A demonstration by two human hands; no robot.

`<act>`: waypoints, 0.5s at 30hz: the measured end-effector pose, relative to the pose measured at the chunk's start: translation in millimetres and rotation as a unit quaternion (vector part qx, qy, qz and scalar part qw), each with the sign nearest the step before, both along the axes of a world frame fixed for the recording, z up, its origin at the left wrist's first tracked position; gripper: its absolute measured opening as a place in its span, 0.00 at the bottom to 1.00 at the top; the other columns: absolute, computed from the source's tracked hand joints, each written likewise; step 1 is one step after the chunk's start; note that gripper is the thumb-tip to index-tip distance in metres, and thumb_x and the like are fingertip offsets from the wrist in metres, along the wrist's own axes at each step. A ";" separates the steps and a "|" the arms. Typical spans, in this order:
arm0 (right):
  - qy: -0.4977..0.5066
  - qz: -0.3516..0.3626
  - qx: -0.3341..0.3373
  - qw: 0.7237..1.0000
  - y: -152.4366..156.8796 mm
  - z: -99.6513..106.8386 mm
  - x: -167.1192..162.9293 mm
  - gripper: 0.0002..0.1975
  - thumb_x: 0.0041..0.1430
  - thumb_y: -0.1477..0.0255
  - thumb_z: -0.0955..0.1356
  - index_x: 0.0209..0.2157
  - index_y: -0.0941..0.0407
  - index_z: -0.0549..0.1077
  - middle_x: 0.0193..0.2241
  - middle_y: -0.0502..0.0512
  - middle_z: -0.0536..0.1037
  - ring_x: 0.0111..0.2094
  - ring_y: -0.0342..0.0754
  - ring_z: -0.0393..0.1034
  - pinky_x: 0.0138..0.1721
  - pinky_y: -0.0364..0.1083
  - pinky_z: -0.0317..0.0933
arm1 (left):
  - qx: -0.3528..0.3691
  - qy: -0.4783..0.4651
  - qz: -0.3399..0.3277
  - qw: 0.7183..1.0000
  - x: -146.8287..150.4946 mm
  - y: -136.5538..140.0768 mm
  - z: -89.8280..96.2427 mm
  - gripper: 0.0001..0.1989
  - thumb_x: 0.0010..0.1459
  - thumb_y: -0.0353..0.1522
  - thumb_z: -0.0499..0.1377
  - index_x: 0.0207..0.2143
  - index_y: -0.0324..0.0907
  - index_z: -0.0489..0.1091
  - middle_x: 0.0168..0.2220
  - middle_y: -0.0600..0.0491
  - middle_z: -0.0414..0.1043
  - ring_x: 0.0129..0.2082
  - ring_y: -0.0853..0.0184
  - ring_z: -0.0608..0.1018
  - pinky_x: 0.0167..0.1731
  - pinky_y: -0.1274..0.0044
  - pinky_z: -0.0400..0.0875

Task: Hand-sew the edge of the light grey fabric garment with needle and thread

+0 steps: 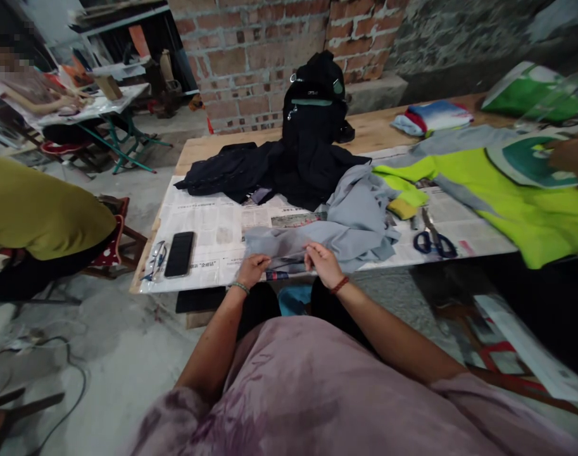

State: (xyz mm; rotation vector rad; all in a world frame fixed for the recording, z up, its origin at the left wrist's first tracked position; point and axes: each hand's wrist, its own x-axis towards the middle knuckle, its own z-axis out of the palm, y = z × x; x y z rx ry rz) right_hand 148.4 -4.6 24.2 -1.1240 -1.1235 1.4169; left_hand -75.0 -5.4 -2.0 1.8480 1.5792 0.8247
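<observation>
A grey garment (359,202) lies bunched on the newspaper-covered table, its near part drawn out toward the front edge. My left hand (254,269) pinches this cloth at its left end. A short way to the right, my right hand (323,261) is closed on the same cloth with the fingertips together. The stretch between my hands looks pulled fairly flat. Behind it lies a dark garment (270,166), spread out and touching the grey one. Which part of the grey garment I hold cannot be made out.
Left on the table are a phone (179,253) and eyeglasses (156,261). Scissors (433,237) lie right, near a yellow-green garment (488,190) under an iron (530,158) held by another person's hand. A black backpack (314,95) stands behind. People sit at left.
</observation>
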 end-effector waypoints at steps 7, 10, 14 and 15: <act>-0.330 0.164 0.160 0.916 -29.0 -6.7 -26.7 0.12 0.57 0.74 0.60 0.37 0.56 0.74 0.30 0.53 0.77 0.32 0.44 0.70 0.36 0.43 0.63 | -0.023 0.027 0.016 0.999 0.6 -0.8 2.1 0.08 0.54 0.33 0.55 0.31 0.40 0.74 0.30 0.55 0.74 0.33 0.68 0.73 0.37 0.78 0.67; -0.409 0.208 0.172 0.872 -27.1 -8.0 -37.5 0.14 0.58 0.76 0.59 0.39 0.57 0.74 0.36 0.56 0.77 0.38 0.46 0.71 0.41 0.44 0.61 | -0.026 0.032 0.015 0.999 1.3 -1.9 4.1 0.09 0.54 0.33 0.55 0.32 0.40 0.74 0.30 0.55 0.73 0.33 0.69 0.73 0.37 0.78 0.66; -0.451 0.213 0.157 0.852 -20.4 -7.1 -45.2 0.15 0.59 0.76 0.58 0.39 0.58 0.74 0.36 0.57 0.77 0.38 0.47 0.71 0.40 0.43 0.61 | -0.021 0.038 0.013 0.999 1.9 -2.8 5.3 0.08 0.54 0.32 0.55 0.31 0.40 0.74 0.30 0.55 0.73 0.34 0.68 0.72 0.37 0.78 0.65; -0.455 0.211 0.152 0.852 -18.9 -7.0 -46.2 0.15 0.59 0.76 0.58 0.39 0.58 0.74 0.36 0.57 0.77 0.37 0.47 0.71 0.39 0.43 0.60 | -0.018 0.038 0.011 0.999 2.1 -3.1 5.3 0.08 0.54 0.31 0.55 0.31 0.40 0.74 0.30 0.55 0.73 0.34 0.68 0.72 0.37 0.78 0.65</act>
